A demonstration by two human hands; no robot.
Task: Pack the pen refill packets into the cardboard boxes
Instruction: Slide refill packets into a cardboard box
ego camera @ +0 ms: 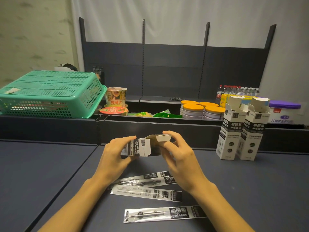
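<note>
The left hand (115, 152) is gripping the body of a small black-and-white printed cardboard box (142, 147), which is lying on its side above the dark blue worktop (250, 190), with the thumb on the near side and the fingers (127, 138) curled over the top edge. The right hand (179, 158) is holding the open end of the same box, its fingers curled loosely around that end and one fingertip touching the raised white end flap (163, 137). The box is sitting between the two hands, clear of the worktop surface. Three long clear plastic pen refill packets with black printed labels (147, 192) are lying flat on the worktop just below the hands; two are overlapping beneath the right wrist, and the third is lying apart, nearer the camera. Two more upright black-and-white cardboard boxes with open top flaps (241, 131) are standing side by side on the worktop to the right, well apart from both hands.
</note>
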